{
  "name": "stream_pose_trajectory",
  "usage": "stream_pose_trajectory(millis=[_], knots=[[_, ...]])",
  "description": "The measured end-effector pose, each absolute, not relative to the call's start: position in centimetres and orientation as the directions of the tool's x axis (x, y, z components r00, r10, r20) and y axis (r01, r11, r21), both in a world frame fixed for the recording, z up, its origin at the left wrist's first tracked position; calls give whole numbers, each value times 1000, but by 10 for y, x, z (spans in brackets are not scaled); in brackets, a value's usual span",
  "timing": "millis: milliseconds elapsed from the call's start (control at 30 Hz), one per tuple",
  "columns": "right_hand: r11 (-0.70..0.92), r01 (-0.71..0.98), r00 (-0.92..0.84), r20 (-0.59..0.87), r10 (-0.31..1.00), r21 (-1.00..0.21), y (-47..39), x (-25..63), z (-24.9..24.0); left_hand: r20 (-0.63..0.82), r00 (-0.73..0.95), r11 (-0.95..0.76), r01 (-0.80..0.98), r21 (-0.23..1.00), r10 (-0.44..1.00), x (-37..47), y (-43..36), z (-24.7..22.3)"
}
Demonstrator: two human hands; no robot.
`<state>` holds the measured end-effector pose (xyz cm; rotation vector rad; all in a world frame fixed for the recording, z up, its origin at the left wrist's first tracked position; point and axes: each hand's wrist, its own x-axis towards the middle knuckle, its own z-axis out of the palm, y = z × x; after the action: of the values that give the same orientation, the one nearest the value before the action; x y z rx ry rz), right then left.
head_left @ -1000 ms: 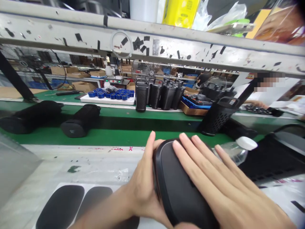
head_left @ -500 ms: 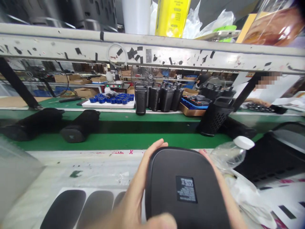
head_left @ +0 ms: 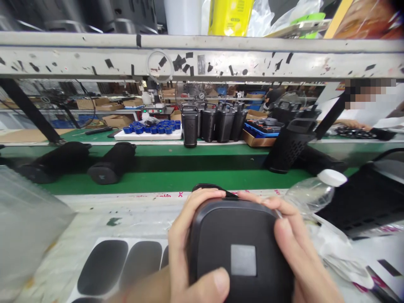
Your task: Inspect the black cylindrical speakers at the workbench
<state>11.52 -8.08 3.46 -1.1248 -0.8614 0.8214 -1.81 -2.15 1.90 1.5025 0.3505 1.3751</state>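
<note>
Low in the view, a black rounded device is held between both hands, its end face with a pale square label turned up at me. My left hand wraps round its left side, the thumb lying on the face. Round the right side is my right hand, thumb near the upper right corner and fingers along the top edge. Left of my left hand, a white sheet with dark rounded pads lies on the bench.
Black cylindrical units lie on the green belt. A leaning unit and a clear bottle are at the right. Across stand blue caps on a white tray. A shelf beam crosses above. A person works at the far right.
The device has tipped in my hands, and its label shows pale instead of dark with print. My right hand's fingers and thumb have come over its upper right edge.
</note>
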Motion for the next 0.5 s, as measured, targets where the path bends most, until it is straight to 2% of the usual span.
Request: stream_pose_trajectory(millis=[100,167,233,400,500], knots=[[161,-238,424,47,904,-958,-64,114,31,593,294,-457,-417,785,749,-15,-12,17],[152,-321,422,2,906,-935,-60,113,30,550,307,-427,-386,818,776,-14,-6,18],[169,-374,376,18,926,-912,-63,110,30,484,333,-368,-354,860,809,-16,1,21],[218,-273,89,201,976,-937,-78,105,24,343,309,-207,-398,894,887,-22,12,23],[202,-255,137,171,976,-946,-76,107,22,344,309,-203,-409,890,887,-23,13,21]])
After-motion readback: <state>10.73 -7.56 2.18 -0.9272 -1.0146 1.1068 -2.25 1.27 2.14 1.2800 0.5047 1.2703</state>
